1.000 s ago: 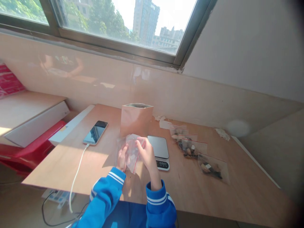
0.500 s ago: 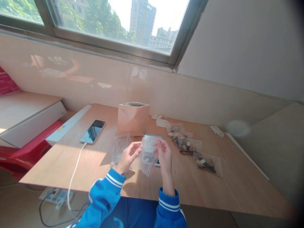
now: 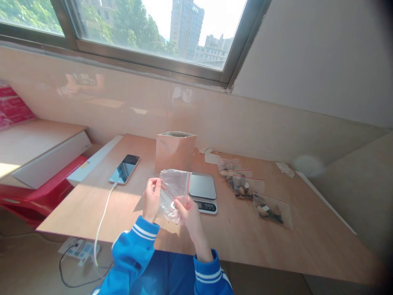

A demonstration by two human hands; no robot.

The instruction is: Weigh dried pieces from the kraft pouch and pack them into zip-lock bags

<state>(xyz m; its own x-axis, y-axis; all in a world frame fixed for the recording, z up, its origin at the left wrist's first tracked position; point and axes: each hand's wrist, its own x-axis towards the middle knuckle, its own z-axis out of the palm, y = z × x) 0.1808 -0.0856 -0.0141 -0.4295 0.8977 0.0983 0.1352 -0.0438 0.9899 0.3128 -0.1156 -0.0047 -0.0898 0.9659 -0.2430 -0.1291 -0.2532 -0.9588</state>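
Between my hands is a clear zip-lock bag (image 3: 175, 186) with a red seal strip along its right side. My left hand (image 3: 152, 198) pinches its left edge. On the lower right, my right hand (image 3: 188, 209) grips it near the red strip. The bag looks thin and crumpled at the bottom. A digital kitchen scale (image 3: 202, 186) lies just right of it, its plate bare and its buttons facing me. Behind the bag, an open-topped kraft pouch (image 3: 175, 149) stands upright; its contents are hidden.
Several filled zip-lock bags (image 3: 245, 186) with dark and tan pieces lie in a row on the right. A phone (image 3: 124, 169) charges from a white cable (image 3: 106, 209) on the left. Torn paper (image 3: 211, 157) sits by the wall. A red stool (image 3: 46, 194) stands left of the table (image 3: 260, 250).
The bag in my hands has moved left, off the scale, and spread out with its red strip upright. My right hand has gone left and down. The scale now shows uncovered.
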